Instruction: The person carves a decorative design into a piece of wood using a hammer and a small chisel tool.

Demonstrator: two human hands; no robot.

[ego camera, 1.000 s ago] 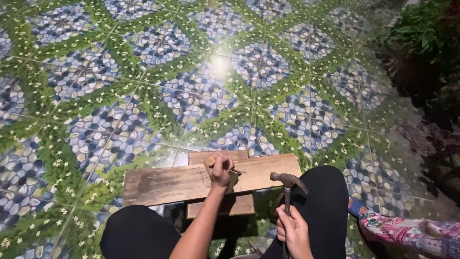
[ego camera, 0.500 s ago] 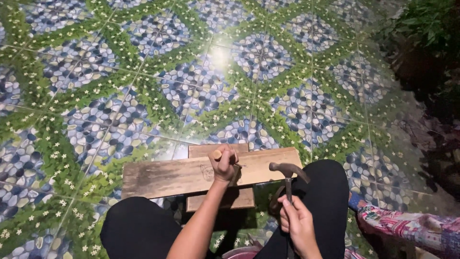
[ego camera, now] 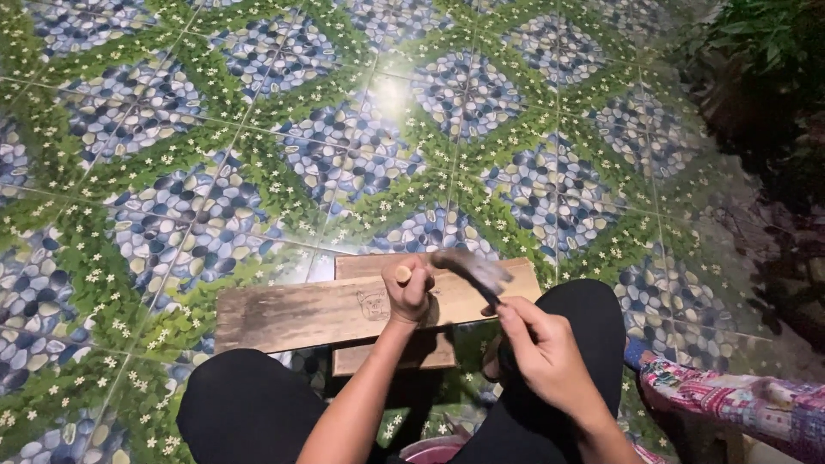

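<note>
A worn wooden plank (ego camera: 301, 314) lies across a second board (ego camera: 369, 266) on my lap, between my black-clad knees. My left hand (ego camera: 408, 290) rests on the plank's middle, fingers pinched on something small that I cannot make out. My right hand (ego camera: 541, 352) grips the dark handle of a hammer (ego camera: 471, 268). The blurred hammer head hangs just right of and above the left hand's fingers.
The floor (ego camera: 258, 137) is tiled with blue pebble diamonds and green flowered bands, with a bright light glare near the top centre. Dark plants (ego camera: 765, 51) stand at the upper right. A patterned pink cloth (ego camera: 730, 404) lies at the lower right.
My right hand has raised the hammer and swung its head leftward toward the left hand. The left hand stays on the plank.
</note>
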